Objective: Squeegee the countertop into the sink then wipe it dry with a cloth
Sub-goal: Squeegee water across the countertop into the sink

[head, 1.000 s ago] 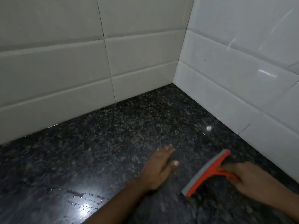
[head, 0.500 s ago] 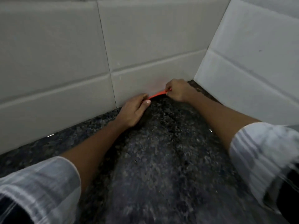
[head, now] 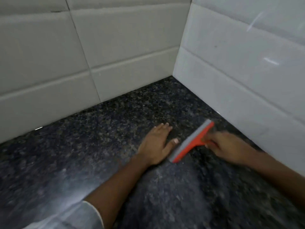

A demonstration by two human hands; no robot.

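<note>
A dark speckled granite countertop (head: pixel 102 138) fills the lower half of the view and meets white tiled walls in a corner. My right hand (head: pixel 229 147) grips the handle of an orange squeegee (head: pixel 191 142) with a grey blade, which lies slanted on the counter near the right wall. My left hand (head: pixel 156 146) rests flat on the granite just left of the blade, fingers together and thumb close to the blade's lower end. No sink or cloth is in view.
White tile walls stand at the back (head: pixel 115 47) and on the right (head: pixel 247 71), closing the corner. A grey sleeve (head: pixel 74 217) covers my left forearm at the bottom edge. Bare granite stretches to the left.
Both hands have pulled back from the corner at the back wall toward me. The squeegee now lies farther out on the counter, its blade showing full length.
</note>
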